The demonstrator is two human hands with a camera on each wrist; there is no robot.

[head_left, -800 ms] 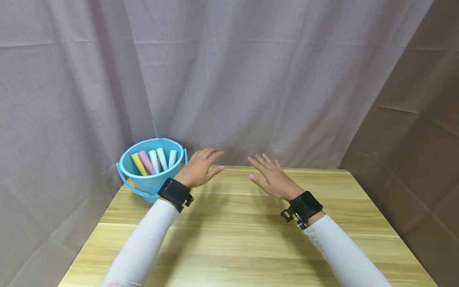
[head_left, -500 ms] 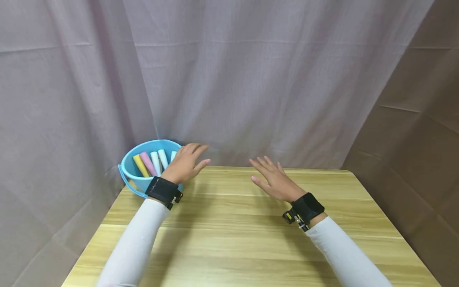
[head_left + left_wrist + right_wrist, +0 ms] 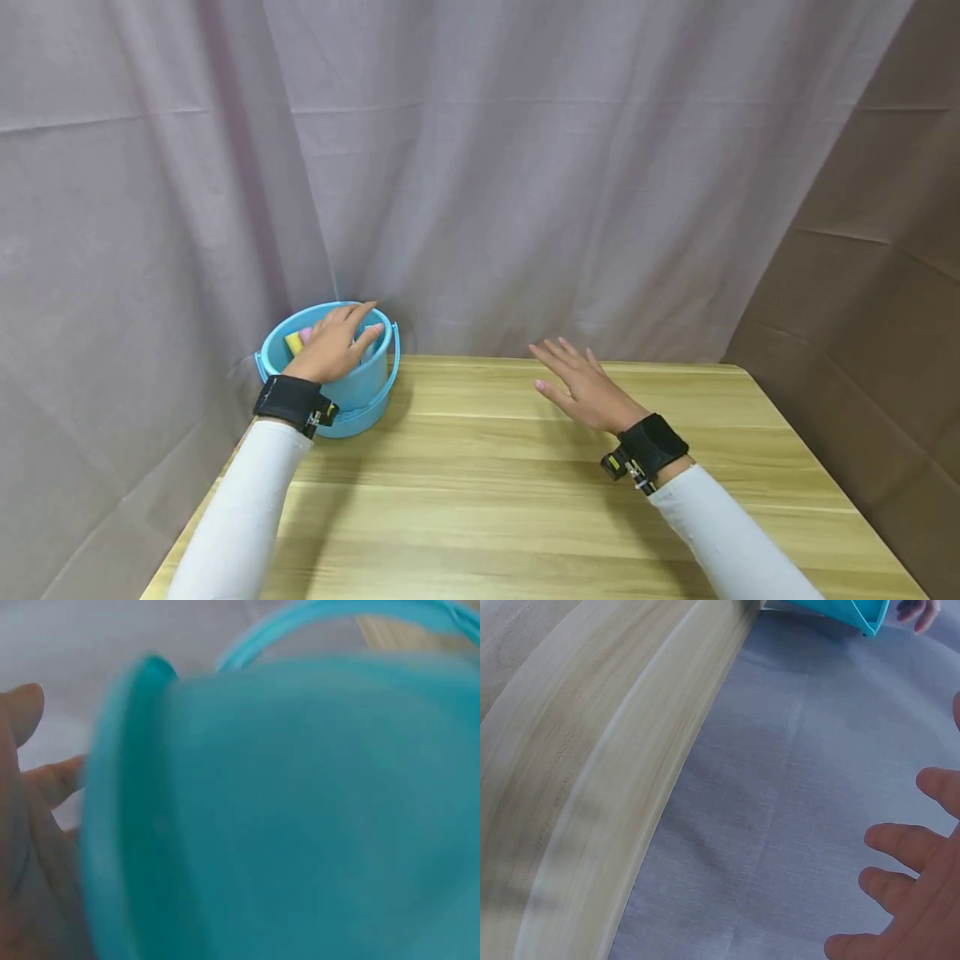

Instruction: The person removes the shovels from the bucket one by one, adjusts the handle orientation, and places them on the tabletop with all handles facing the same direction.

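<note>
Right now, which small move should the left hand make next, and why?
Probably curl the fingers around one chalk stick. The left hand lies open over the blue bucket, above the chalk sticks, gripping nothing. The right hand hovers open, apart.

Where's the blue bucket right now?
In the head view the blue bucket stands at the table's far-left corner against the curtain, with the left hand over its mouth.

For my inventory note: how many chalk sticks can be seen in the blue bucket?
2: a yellow stick and a pink stick at the bucket's left; the left hand may hide others.
</note>
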